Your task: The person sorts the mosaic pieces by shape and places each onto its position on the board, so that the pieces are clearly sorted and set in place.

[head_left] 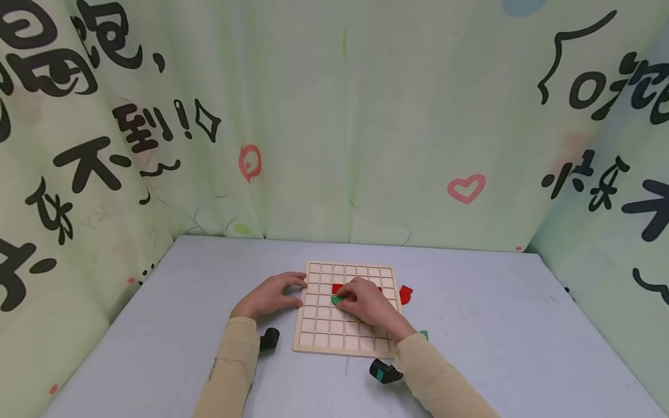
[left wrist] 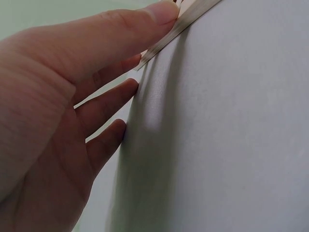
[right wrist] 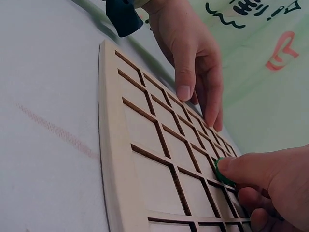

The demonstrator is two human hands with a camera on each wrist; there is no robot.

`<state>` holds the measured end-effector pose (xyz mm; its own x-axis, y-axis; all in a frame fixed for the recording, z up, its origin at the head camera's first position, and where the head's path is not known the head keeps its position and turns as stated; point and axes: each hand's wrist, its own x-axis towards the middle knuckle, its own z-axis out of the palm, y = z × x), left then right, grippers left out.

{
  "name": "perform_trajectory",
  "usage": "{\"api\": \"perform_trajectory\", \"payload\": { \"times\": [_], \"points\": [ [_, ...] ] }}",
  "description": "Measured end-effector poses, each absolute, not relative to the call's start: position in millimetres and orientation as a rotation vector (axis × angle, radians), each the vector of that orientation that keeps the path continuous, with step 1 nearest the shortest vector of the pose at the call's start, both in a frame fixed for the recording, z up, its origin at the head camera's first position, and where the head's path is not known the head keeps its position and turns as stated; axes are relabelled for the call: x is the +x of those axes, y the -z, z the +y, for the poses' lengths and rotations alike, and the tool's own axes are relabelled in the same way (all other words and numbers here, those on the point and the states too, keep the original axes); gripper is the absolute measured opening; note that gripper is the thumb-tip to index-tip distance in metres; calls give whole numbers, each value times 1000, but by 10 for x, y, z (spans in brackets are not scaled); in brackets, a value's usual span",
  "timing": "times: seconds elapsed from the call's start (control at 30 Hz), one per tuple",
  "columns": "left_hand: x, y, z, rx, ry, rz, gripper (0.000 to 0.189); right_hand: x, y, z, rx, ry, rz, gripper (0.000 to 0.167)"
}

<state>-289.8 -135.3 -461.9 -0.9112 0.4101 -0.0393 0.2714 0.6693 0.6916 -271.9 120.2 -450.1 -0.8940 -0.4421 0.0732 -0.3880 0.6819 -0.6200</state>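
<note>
A wooden grid board [head_left: 316,340] lies flat on the table. At its left edge my left hand [head_left: 269,296] rests, thumb and fingers spread and touching the frame; in the left wrist view the thumb [left wrist: 161,12] lies on the board's rim. Over the middle of the grid, my right hand [head_left: 368,303] pinches a green piece [right wrist: 223,170] between thumb and fingers. That piece [head_left: 335,300] appears at a grid cell, just below a red piece [head_left: 337,288] on the board. More red shows beyond the right hand, mostly hidden by it.
Red pieces [head_left: 405,294] lie on the table beside the board's right edge. Another green piece [head_left: 424,334] is partly covered by the right sleeve. Black wrist devices [head_left: 385,371] sit at both cuffs. A printed curtain [head_left: 313,116] encloses the table's back and sides.
</note>
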Motion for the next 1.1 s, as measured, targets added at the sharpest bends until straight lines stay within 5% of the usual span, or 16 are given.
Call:
{"api": "perform_trajectory", "payload": {
  "times": [1.1],
  "points": [
    [-2876, 4600, -1370, 579, -1090, 2678, 39, -2710, 4587, 1208, -642, 1057, 2891, 12]
  ]
}}
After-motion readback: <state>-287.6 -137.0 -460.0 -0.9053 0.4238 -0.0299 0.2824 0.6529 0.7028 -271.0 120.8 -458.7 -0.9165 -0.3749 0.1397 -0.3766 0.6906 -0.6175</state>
